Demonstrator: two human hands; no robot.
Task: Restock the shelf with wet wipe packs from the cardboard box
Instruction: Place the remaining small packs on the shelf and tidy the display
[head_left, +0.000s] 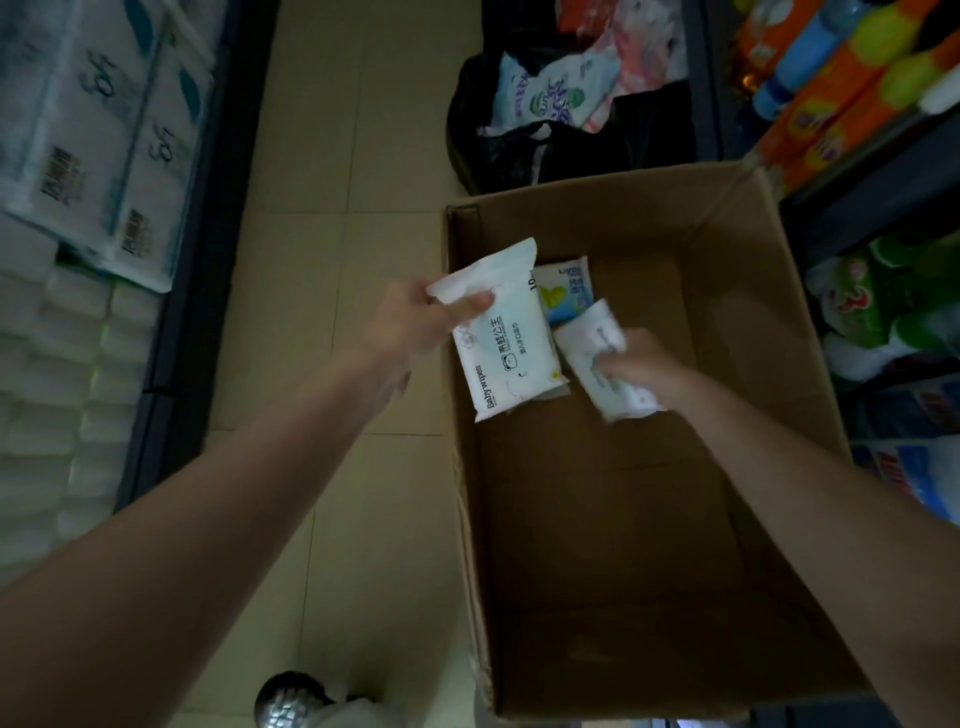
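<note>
L hand (415, 317) pinches a wipes pack (506, 338) by its top edge, held above box (769, 291) rim for carrying to shelf. R hand (641, 371) fingers close round second pack (597, 345) inside box; third pack (569, 288) left on bottom.

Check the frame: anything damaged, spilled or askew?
Nothing spilled. The cardboard box has a ragged, torn left wall edge. The pack in the right hand looks crumpled under the grip; the Baby wipes pack looks intact.
</note>
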